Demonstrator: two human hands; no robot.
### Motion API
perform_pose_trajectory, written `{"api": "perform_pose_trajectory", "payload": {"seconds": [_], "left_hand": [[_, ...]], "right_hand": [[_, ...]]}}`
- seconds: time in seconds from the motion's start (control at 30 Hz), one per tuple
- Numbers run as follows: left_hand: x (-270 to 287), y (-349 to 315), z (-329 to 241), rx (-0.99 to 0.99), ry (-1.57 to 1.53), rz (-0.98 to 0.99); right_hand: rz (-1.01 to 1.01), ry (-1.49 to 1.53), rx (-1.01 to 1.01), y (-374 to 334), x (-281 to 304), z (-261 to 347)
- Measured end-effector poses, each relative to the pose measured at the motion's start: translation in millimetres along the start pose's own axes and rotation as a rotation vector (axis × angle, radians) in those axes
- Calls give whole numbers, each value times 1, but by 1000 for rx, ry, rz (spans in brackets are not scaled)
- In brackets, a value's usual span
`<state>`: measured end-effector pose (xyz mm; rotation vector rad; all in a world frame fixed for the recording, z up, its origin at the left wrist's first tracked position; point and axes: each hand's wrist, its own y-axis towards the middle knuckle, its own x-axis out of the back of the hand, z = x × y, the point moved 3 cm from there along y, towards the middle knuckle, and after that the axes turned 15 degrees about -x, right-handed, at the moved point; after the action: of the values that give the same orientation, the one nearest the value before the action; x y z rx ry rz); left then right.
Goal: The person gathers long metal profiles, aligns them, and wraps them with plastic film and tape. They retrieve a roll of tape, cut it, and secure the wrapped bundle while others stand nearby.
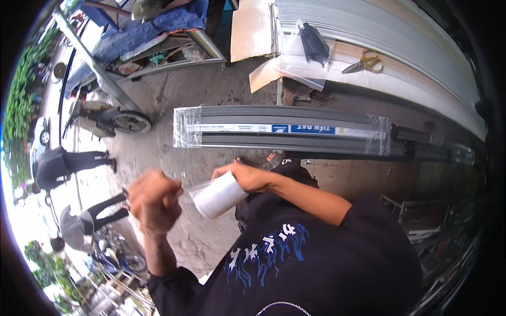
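Observation:
My right hand (247,177) is closed around one end of a white roll of plastic wrap (219,196), held tilted in front of my body. A thin see-through edge of film extends from the roll toward my left hand (154,203). That hand is raised as a fist, slightly blurred, and whatever its fingers grip is hidden. Beyond both hands lies a long bundle of dark grey profiles (237,141), with clear film wound around its left end and again farther right. A blue and white label strip (311,129) runs along it. Neither hand touches the bundle.
Gold-handled scissors (371,62) and a dark item in a clear bag (314,45) lie on the pale stacked panels (416,63) at the far right. A motorbike (108,118), a slanted metal post (97,63) and two people (52,167) are to the left.

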<state>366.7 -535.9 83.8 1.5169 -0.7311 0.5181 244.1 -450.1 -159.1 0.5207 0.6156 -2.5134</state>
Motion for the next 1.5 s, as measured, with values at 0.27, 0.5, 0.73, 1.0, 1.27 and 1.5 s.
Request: {"api": "perform_pose_trajectory", "payload": {"seconds": [0.27, 0.5, 0.73, 1.0, 1.27, 1.5], "left_hand": [[49, 76, 132, -174, -403, -129], [11, 18, 101, -627, -482, 151], [-23, -40, 122, -594, -362, 184], [-40, -73, 147, -491, -179, 315], [-14, -53, 200, -151, -70, -57], [-100, -46, 265, 640, -1110, 93]], "right_hand": [[-499, 254, 468, 36, 44, 142], [-721, 336, 630, 18, 62, 163], [-838, 331, 527, 12, 58, 172], [-747, 288, 537, 40, 77, 179], [-651, 279, 497, 51, 116, 188], [-911, -42, 380, 70, 116, 195]]}}
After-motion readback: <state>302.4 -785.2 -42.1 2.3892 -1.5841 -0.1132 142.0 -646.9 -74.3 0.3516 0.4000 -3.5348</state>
